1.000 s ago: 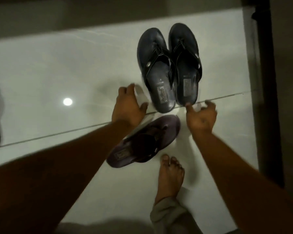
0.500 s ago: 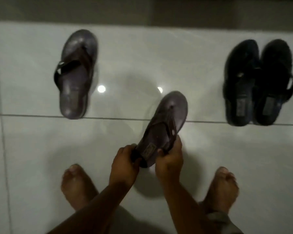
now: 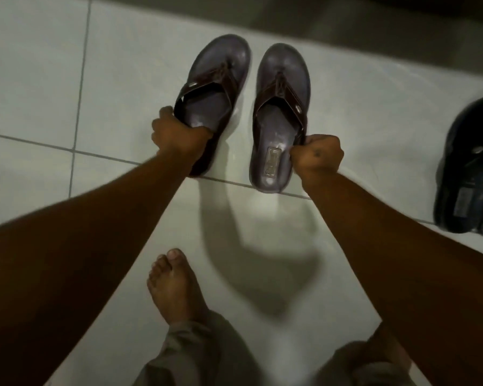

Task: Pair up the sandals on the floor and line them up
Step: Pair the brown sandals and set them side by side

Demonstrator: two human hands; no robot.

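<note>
Two brown sandals stand side by side on the pale tiled floor, toes pointing away from me. My left hand (image 3: pixel 179 135) grips the left brown sandal (image 3: pixel 215 87) at its heel edge, covering the heel. My right hand (image 3: pixel 317 157) is closed on the right edge of the right brown sandal (image 3: pixel 279 107), whose heel label shows. A small gap separates the two sandals. At the right edge of the view stands the black pair of sandals (image 3: pixel 469 174), partly cut off.
My bare left foot (image 3: pixel 173 285) and grey trouser legs (image 3: pixel 195 355) are below the sandals. A dark wall base (image 3: pixel 346 23) runs along the top of the view. Tile joints cross the floor (image 3: pixel 39 79) under the sandals' heels.
The brown sandal held in both hands now sits to the right of its mate. My left hand has shifted to the left sandal. The view has moved left, pushing the black pair to the edge.
</note>
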